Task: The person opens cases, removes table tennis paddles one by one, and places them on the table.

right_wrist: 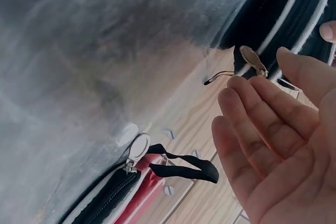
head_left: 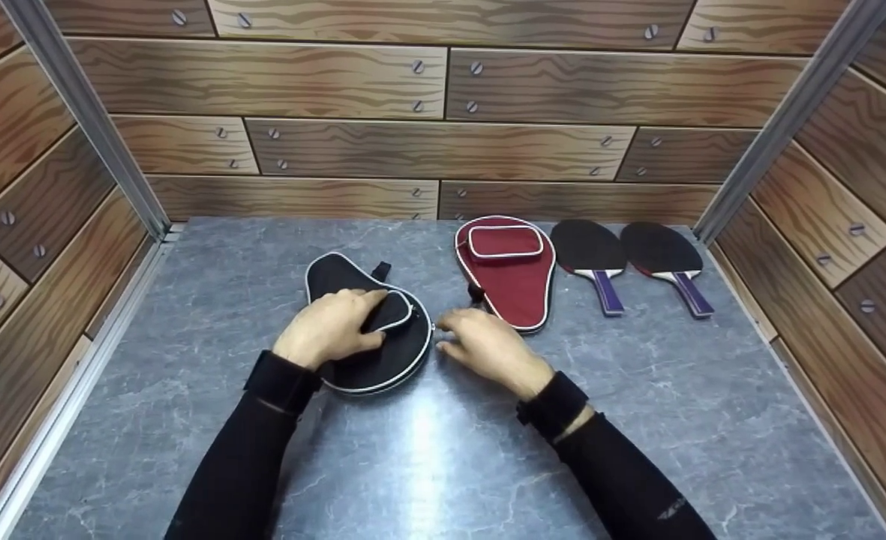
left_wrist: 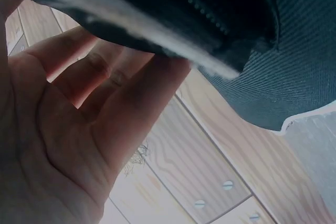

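A black table-tennis paddle case (head_left: 352,367) with white piping lies on the grey tabletop, its narrow end pointing up and left. My left hand (head_left: 330,326) grips the small raised pocket (head_left: 394,311) on its front, thumb and fingers at opposite sides. In the left wrist view the fingertips are partly hidden behind the pocket's edge (left_wrist: 142,27). At the case's right rim, my right hand (head_left: 488,345) has its thumb and fingers apart beside the metal zipper pull (right_wrist: 253,60). No grip on the pull shows.
Just right of the hands lies a red paddle case (head_left: 514,289) with a black loop (right_wrist: 184,166) and zipper pull (right_wrist: 139,148). Further right are two black-faced paddles (head_left: 587,246) (head_left: 660,247) with purple handles. Wood-patterned walls (head_left: 443,142) enclose the back and sides.
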